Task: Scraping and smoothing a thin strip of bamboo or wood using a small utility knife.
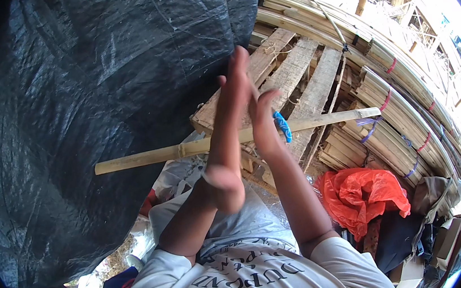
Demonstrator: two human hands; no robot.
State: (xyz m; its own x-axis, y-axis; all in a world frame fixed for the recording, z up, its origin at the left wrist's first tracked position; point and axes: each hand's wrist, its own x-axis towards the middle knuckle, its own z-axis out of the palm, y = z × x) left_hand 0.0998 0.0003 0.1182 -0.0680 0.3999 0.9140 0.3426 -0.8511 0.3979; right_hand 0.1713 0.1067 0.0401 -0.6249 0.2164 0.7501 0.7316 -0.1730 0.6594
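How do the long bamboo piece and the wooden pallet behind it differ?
The bamboo piece is one long, narrow length, while the wooden pallet is built of several flat planks with gaps between. The bamboo piece looks pale yellowish; the wooden pallet looks greyer and rougher. The bamboo piece runs nearly side to side, whereas the wooden pallet's planks slant. Both have brownish tones.

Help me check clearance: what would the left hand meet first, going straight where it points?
The left hand would probably meet the dark tarp first, though depth is unclear.
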